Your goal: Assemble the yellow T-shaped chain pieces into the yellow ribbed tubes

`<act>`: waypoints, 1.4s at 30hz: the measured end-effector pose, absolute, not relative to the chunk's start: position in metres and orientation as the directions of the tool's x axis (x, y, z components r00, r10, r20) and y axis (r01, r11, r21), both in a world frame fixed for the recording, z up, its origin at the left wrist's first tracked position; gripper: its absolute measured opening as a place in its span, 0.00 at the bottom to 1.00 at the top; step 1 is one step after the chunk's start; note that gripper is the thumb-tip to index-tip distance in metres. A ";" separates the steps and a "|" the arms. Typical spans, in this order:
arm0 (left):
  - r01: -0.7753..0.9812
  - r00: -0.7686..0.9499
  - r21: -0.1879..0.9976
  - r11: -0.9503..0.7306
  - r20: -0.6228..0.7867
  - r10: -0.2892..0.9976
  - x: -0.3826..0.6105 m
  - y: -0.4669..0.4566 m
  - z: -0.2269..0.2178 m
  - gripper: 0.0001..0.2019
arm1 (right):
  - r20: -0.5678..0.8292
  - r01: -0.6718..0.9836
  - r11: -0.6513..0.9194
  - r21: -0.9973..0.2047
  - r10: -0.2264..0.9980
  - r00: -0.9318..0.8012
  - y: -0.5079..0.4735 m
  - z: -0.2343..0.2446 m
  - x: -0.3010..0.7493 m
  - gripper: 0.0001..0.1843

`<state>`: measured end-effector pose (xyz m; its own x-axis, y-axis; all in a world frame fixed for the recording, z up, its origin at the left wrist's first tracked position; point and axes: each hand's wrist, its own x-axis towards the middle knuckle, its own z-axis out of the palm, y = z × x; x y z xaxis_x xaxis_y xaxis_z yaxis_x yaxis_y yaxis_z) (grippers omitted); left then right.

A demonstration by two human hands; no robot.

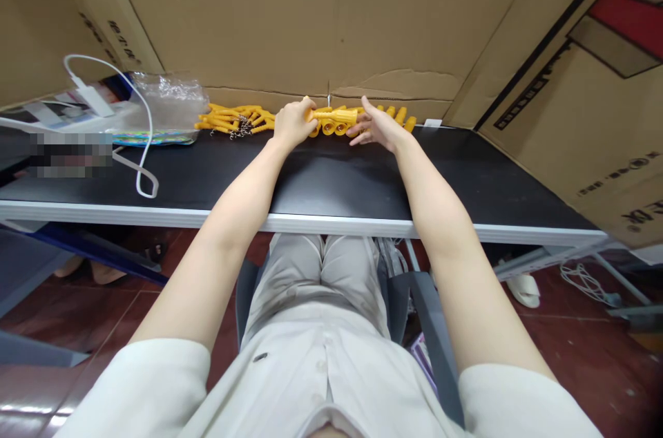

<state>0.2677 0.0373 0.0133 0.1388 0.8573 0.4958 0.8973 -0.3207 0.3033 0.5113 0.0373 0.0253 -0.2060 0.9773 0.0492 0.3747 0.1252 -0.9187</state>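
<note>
A row of small yellow plastic pieces (335, 121) lies at the far edge of the black table (331, 182), against a cardboard wall. My left hand (291, 123) is closed around the left end of the middle bunch. My right hand (378, 126) rests at its right end, fingers stretched out and touching the yellow pieces. More yellow pieces with small metal chains (233, 120) lie in a pile to the left. A few more yellow pieces (402, 117) show behind my right hand.
Large cardboard boxes (570, 79) wall in the table at the back and right. At the left are a clear plastic bag (168, 101), a white charger with its cable (139, 168) and some papers. The table's front edge (311, 222) is above my lap.
</note>
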 end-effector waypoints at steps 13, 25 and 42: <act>0.895 0.139 0.298 -0.332 0.520 0.843 0.268 0.033 0.016 0.25 | 0.166 0.248 0.207 -0.947 0.970 -0.175 0.036 0.023 0.507 0.31; 0.861 0.142 0.321 -0.396 0.595 0.791 0.267 0.046 0.007 0.25 | 0.095 0.232 0.107 -0.967 0.994 -0.063 0.028 0.032 0.493 0.38; 0.879 0.124 0.330 -0.346 0.541 0.832 0.270 0.038 0.011 0.21 | 0.003 0.316 0.027 -0.948 0.997 -0.074 0.034 0.024 0.497 0.44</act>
<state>0.2698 0.0379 0.0112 0.1243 0.8319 0.5409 0.8786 -0.3456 0.3297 0.4974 0.0336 0.0245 -0.0740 0.9973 0.0033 0.3157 0.0266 -0.9485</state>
